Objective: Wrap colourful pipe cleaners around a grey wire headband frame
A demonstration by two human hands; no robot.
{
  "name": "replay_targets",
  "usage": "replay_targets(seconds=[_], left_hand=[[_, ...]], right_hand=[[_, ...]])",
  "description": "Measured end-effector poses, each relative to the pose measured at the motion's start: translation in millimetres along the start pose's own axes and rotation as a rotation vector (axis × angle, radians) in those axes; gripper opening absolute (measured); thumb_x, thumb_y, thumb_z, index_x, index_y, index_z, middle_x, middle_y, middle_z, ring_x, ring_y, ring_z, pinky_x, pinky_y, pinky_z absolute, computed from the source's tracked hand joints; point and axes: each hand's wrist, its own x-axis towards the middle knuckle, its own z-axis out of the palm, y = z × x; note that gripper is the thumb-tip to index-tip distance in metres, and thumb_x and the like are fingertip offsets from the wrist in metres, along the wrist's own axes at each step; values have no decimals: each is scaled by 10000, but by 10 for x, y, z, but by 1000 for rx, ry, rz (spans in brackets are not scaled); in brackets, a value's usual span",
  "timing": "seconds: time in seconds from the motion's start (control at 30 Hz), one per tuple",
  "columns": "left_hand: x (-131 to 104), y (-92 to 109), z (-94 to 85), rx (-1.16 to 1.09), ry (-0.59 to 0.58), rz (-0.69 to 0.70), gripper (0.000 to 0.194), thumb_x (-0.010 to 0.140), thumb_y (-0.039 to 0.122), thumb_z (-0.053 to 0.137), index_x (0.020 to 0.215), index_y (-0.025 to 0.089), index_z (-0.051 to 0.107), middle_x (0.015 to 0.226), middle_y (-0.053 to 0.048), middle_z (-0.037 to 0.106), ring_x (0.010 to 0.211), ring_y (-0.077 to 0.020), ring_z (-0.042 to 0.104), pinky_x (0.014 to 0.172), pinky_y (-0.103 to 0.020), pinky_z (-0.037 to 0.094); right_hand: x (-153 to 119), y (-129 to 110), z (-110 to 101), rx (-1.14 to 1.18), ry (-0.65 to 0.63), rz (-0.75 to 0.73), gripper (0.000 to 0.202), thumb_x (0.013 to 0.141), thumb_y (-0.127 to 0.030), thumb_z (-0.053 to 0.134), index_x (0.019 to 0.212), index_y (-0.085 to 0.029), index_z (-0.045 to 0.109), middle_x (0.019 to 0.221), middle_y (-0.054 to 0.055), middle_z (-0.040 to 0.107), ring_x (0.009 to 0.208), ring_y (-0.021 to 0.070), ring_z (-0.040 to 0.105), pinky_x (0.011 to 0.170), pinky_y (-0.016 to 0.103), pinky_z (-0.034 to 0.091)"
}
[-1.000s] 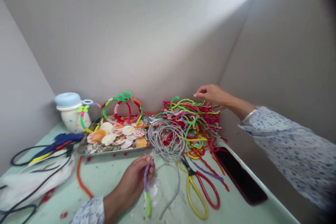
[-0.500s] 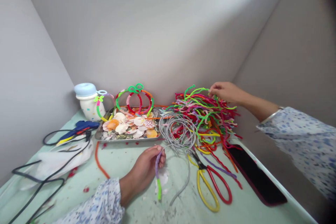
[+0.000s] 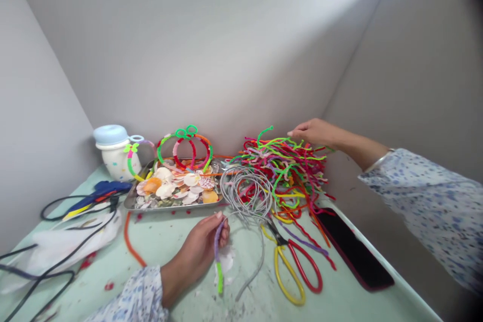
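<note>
My left hand [image 3: 206,244] is closed around a purple-and-green wrapped wire [image 3: 218,251], whose green end hangs down over the table. The thin grey wire runs from its top toward a loose grey wire coil [image 3: 247,191]. Just above a tangled heap of colourful pipe cleaners [image 3: 290,161] is my right hand [image 3: 315,132], its fingers pinched together; what they hold, if anything, I cannot make out. Scissors [image 3: 279,241] with one yellow and one red handle lie in front of the heap, their blades partly hidden by the wire.
A metal tray [image 3: 173,207] of seashells stands at the back, with pipe-cleaner hoops [image 3: 192,148] on it. Left of it are a white jar [image 3: 118,161] with a blue lid, blue-handled pliers [image 3: 101,192], a plastic bag [image 3: 71,244] and black cables. A dark phone [image 3: 354,249] lies near the right edge.
My right hand has lifted slightly off the pipe-cleaner heap, its fingertips now clear of the strands. My left hand keeps its hold on the wrapped wire. The whole view has shifted a little.
</note>
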Motion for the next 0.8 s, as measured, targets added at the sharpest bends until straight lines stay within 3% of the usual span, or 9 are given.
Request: replay_targets(seconds=[0.13, 0.3, 0.47, 0.53, 0.6, 0.7, 0.8], left_hand=[[-7, -6, 4, 18, -6, 4, 263, 772, 339, 730, 700, 110, 623, 613, -4, 563, 547, -89, 493, 537, -205, 380], [-1, -13, 2, 45, -15, 20, 262, 751, 335, 744, 693, 113, 617, 608, 0, 554, 545, -86, 479, 538, -204, 370], [19, -15, -11, 85, -23, 38, 263, 748, 346, 736, 699, 124, 603, 623, 5, 542, 556, -88, 468, 544, -206, 365], [11, -19, -13, 115, -25, 52, 265, 766, 359, 716, 708, 127, 602, 632, 4, 541, 564, -91, 468, 551, -209, 365], [-3, -28, -9, 158, -28, 70, 262, 786, 363, 694, 711, 131, 599, 642, 3, 542, 571, -94, 466, 559, -212, 364], [-13, -53, 1, 244, -25, 104, 261, 813, 370, 660, 710, 138, 598, 653, 2, 550, 575, -96, 462, 571, -216, 359], [-8, -77, 5, 359, 0, 134, 260, 816, 380, 649, 712, 143, 619, 649, -10, 572, 576, -113, 472, 571, -230, 354]], right_hand=[[-36, -64, -36, 17, -60, 7, 413, 779, -566, 616, 612, -188, 632, 485, -33, 494, 441, 111, 411, 444, 250, 286], [-6, -158, -158, 96, 60, -15, 258, 836, -380, 551, 662, -194, 593, 598, 10, 621, 509, 138, 527, 487, 247, 362], [54, -222, -314, -260, 486, -56, 203, 831, -327, 547, 814, -175, 681, 693, 54, 676, 624, 195, 569, 571, 283, 369], [69, -232, -345, -325, 546, -76, 236, 825, -367, 572, 871, -169, 693, 715, 62, 676, 656, 209, 575, 594, 292, 369], [73, -232, -337, -309, 440, -90, 235, 802, -396, 606, 829, -178, 689, 684, 45, 658, 641, 201, 566, 586, 285, 362], [40, -224, -239, -173, 164, -92, 218, 802, -383, 602, 740, -182, 659, 618, 18, 626, 588, 175, 547, 550, 269, 350], [-40, -206, -56, -101, 31, -126, 189, 803, -351, 591, 737, -186, 656, 605, 1, 639, 559, 152, 554, 521, 244, 360]])
